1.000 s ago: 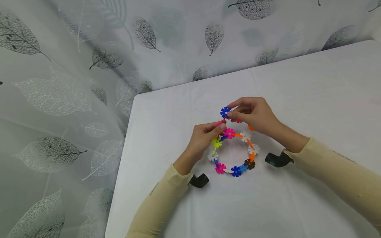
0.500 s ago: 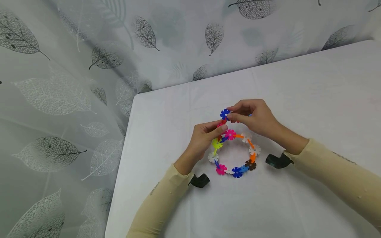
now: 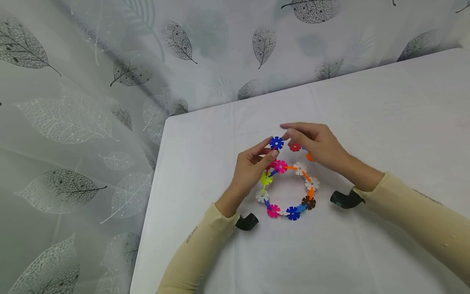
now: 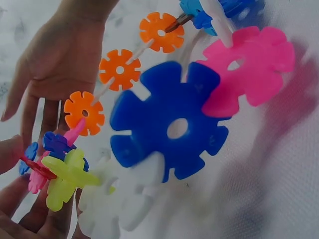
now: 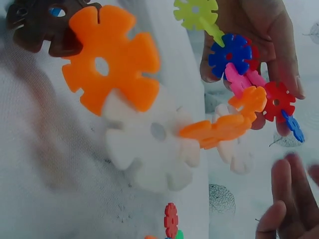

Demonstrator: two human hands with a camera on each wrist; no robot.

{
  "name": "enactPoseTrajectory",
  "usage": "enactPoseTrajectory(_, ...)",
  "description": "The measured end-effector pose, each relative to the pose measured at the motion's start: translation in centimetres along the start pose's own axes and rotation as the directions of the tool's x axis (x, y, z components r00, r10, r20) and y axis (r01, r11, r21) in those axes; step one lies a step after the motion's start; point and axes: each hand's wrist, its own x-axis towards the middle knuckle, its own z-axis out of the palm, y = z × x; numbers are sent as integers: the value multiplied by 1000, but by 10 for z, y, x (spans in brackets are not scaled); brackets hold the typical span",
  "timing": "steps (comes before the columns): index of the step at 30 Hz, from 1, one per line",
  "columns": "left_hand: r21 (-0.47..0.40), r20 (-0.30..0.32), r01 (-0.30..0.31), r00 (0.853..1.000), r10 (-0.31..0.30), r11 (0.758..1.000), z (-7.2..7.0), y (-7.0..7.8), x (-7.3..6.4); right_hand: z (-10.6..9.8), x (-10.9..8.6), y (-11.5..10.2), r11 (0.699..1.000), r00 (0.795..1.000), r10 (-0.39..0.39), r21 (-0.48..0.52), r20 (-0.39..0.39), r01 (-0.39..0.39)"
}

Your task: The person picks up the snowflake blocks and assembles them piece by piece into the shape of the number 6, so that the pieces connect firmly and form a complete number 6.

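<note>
A ring of interlocking plastic snowflake discs (image 3: 311, 183) in white, orange, brown, blue, pink and yellow stands before me on the table. My left hand (image 3: 249, 169) pinches a short branch of discs at the ring's upper left. Uppermost on that branch is a dark blue disc (image 3: 276, 143), joined through a red disc (image 5: 277, 102) to pink ones below. My right hand (image 3: 319, 141) hovers just right of the blue disc, fingers apart from it and holding nothing. In the right wrist view, a gap shows between the right fingers (image 5: 281, 174) and that disc.
Behind the ring lie loose discs, a red one (image 3: 295, 147) and an orange one (image 3: 310, 157), partly covered by my right hand. A white cloth covers the table (image 3: 198, 171). A leaf-patterned curtain (image 3: 220, 45) borders its back and left sides.
My right hand has let go of the blue disc and drawn slightly right, its fingers spreading. My left fingers have shifted up the branch towards the blue disc. More of the loose red disc shows.
</note>
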Motion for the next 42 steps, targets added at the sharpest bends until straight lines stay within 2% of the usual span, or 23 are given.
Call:
enactPoseTrajectory(2, 3, -8, 1, 1000, -1, 1000, 0, -1, 0, -2, 2, 1, 1000, 997, 6, 6, -73, -5)
enactPoseTrajectory(5, -7, -21, 15, 1000, -15, 1000, -1, -2, 0, -6, 4, 1, 999, 981, 35, 40, -193, -28)
enactPoseTrajectory(8, -9, -30, 26, 999, -26, 1000, -2, -2, -1, -10, 5, 1, 996, 964, 72, 78, -254, -53)
enactPoseTrajectory(16, -3, -38, 22, 999, -22, 1000, -4, -1, -2, -20, 2, 8, 992, 958, 113, 90, -265, -93)
enactPoseTrajectory(21, 6, -51, 25, 998, -25, 1000, -4, 1, -1, -27, -2, 16, 991, 957, 132, 47, -258, -124)
enactPoseTrajectory(28, 9, -55, 35, 998, -34, 999, -4, 2, -1, -38, -8, 27, 967, 955, 223, -80, -195, -243)
enactPoseTrajectory(34, 13, -52, 33, 998, -33, 999, -4, 2, -1, -44, -10, 35, 906, 947, 313, -276, -80, -322)
enactPoseTrajectory(39, -4, -43, 30, 999, -30, 1000, -5, 2, -1, -44, -10, 42, 852, 934, 351, -439, 73, -285)
enactPoseTrajectory(42, -28, -36, 24, 999, -25, 999, -6, 2, -2, -42, -10, 44, 823, 923, 361, -511, 133, -248)
